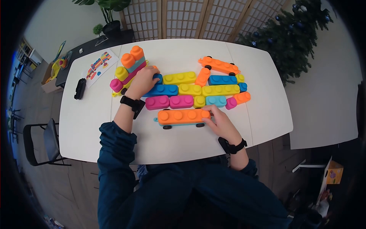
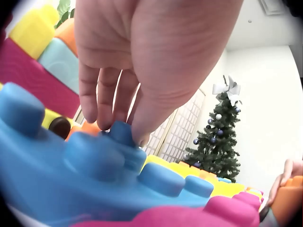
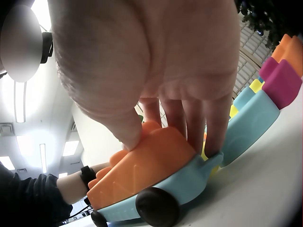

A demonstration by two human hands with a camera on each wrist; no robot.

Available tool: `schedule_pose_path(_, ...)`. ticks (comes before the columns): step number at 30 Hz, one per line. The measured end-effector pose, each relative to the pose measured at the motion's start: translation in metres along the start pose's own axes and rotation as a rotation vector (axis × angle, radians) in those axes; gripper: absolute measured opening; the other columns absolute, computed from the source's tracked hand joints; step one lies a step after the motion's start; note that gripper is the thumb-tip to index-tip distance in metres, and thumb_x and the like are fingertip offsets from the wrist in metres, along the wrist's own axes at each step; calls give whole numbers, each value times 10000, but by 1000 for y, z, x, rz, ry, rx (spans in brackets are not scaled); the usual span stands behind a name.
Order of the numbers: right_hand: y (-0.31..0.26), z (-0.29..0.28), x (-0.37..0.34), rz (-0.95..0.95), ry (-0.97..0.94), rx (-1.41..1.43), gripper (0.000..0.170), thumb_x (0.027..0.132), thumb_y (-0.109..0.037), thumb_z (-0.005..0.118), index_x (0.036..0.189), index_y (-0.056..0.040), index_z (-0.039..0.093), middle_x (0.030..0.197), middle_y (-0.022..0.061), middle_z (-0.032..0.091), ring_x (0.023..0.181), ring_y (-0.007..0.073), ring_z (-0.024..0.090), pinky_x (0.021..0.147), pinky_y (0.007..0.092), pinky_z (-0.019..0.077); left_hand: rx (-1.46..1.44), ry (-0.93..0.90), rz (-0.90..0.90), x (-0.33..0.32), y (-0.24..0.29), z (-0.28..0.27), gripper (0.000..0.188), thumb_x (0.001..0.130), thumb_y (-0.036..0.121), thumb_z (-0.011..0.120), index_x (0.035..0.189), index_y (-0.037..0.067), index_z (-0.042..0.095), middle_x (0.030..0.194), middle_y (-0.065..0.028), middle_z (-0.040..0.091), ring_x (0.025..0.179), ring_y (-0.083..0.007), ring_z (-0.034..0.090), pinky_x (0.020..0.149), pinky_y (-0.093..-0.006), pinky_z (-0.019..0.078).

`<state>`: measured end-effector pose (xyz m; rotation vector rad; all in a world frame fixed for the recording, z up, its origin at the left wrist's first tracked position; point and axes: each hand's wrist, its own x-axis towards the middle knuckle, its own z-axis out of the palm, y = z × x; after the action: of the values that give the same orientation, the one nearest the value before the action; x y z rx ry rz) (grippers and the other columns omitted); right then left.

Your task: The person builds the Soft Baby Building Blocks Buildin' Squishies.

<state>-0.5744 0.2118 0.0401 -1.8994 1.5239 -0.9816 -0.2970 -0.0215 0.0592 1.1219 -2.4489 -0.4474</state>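
My left hand [image 1: 142,83] reaches over the left end of the block rows. Its fingers and thumb pinch the stud of a small blue block [image 2: 122,134], which sits behind a long blue block [image 1: 164,90]. Near the table's front, my right hand [image 1: 224,123] grips the right end of a long orange block [image 1: 183,116] between thumb and fingers. That orange block is seated on a light-blue wheeled base [image 3: 184,179] with black wheels. Left of my left hand stands a stacked car [image 1: 129,72] of yellow, magenta, light-blue and orange blocks.
Magenta blocks [image 1: 157,102], yellow blocks [image 1: 179,78] and several others lie in rows mid-table. An orange wheeled base [image 1: 219,65] stands at the back right. A printed picture sheet [image 1: 100,66] and a black object [image 1: 80,89] lie at the left edge.
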Motion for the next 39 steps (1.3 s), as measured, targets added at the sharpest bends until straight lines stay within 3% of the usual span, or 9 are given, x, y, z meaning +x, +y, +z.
schedule_pose_path(4, -2, -1, 0, 39, -20, -11, 342, 948, -147, 706, 1218, -17, 541, 1125, 198, 666, 1020, 391, 661, 859, 394, 538, -36, 213, 117, -16, 19, -23, 269, 841, 82, 779, 1097, 19, 721, 1045, -140, 687, 929, -330, 675, 839, -380, 552)
schedule_pose_path(9, 2, -2, 4, 23, -35, 17, 340, 948, -153, 712, 1208, -15, 542, 1129, 186, 672, 1007, 370, 669, 854, 387, 543, -220, 86, 86, -74, 67, -60, 277, 849, 86, 792, 1102, 5, 714, 1060, -141, 682, 967, -310, 683, 854, -363, 547)
schedule_pose_path(15, 3, -3, 4, 28, -58, 41, 330, 955, -156, 709, 1195, -6, 539, 1155, 173, 673, 1005, 354, 674, 853, 382, 547, -380, -25, 110, -118, 88, -46, 332, 829, 72, 807, 1149, 33, 726, 1067, -124, 683, 979, -298, 676, 870, -360, 548)
schedule_pose_path(19, 0, -3, 5, 25, -52, 47, 325, 957, -157, 706, 1187, -1, 537, 1158, 171, 672, 1001, 349, 673, 848, 376, 544, -388, 24, 105, -122, 92, -37, 369, 809, 54, 811, 1167, 46, 727, 1087, -117, 681, 988, -306, 674, 874, -365, 552)
schedule_pose_path(21, -1, -3, 5, 21, -55, 48, 325, 957, -158, 707, 1187, -1, 538, 1155, 171, 673, 996, 347, 672, 845, 375, 543, -344, 58, 155, -121, 93, -36, 372, 802, 55, 806, 1166, 52, 728, 1079, -116, 675, 919, -313, 680, 784, -363, 569)
schedule_pose_path(25, 1, 0, 7, -4, -56, 43, 330, 956, -165, 710, 1188, -3, 542, 1140, 169, 677, 983, 341, 671, 836, 374, 538, -335, 67, 146, -122, 93, -37, 370, 798, 49, 807, 1159, 48, 729, 1077, -116, 675, 913, -310, 681, 780, -363, 570)
schedule_pose_path(27, 1, 0, 7, 9, -61, 48, 331, 955, -167, 712, 1189, -3, 545, 1134, 169, 678, 984, 340, 671, 837, 375, 538, -350, 56, 130, -123, 92, -38, 379, 786, 25, 816, 1156, 40, 733, 1090, -113, 680, 970, -304, 680, 852, -364, 563)
schedule_pose_path(39, 1, -4, 9, 18, -89, 64, 335, 951, -156, 716, 1196, 0, 549, 1136, 172, 677, 994, 340, 677, 855, 377, 548, -332, 27, 95, -124, 87, -36, 373, 786, 19, 816, 1150, 37, 736, 1081, -106, 667, 906, -272, 678, 799, -354, 561)
